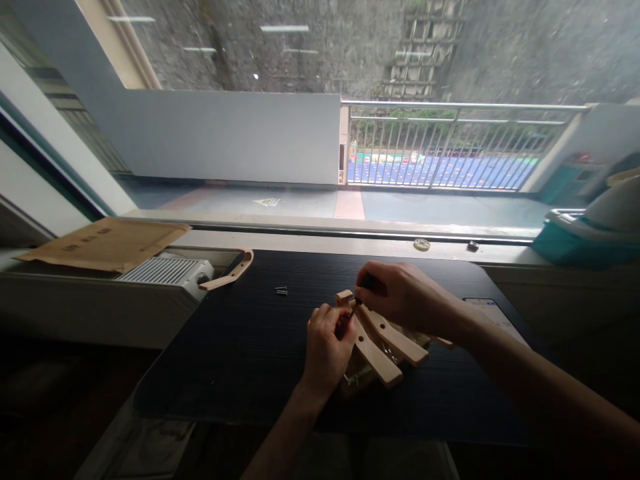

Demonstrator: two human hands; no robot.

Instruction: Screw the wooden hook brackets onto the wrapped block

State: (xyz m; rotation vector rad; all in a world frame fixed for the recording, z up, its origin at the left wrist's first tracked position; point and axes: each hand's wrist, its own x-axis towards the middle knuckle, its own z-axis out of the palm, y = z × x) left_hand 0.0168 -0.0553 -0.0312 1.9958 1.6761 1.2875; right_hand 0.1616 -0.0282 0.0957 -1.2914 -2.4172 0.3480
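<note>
My right hand (400, 290) is closed around the dark handle of a screwdriver (369, 281), its shaft slanting down to the left. At the lower end of that shaft, the fingers of my left hand (327, 337) are pinched together. What they hold is hidden. Beside my left hand lies a pale wooden hook (377, 360) with a drilled hole. A second wooden piece (400, 341), also with a hole, rests alongside to the right. Clear plastic wrapping (357, 377) shows beneath them. Two loose screws (281, 291) lie to the left on the dark table (240, 347).
Another curved wooden hook (230, 273) lies at the table's left edge, near a white slatted unit (170, 272) and a brown envelope (107, 241). A phone (493, 317) lies at the right. On the sill sit a tape roll (421, 245) and a teal container (585, 240).
</note>
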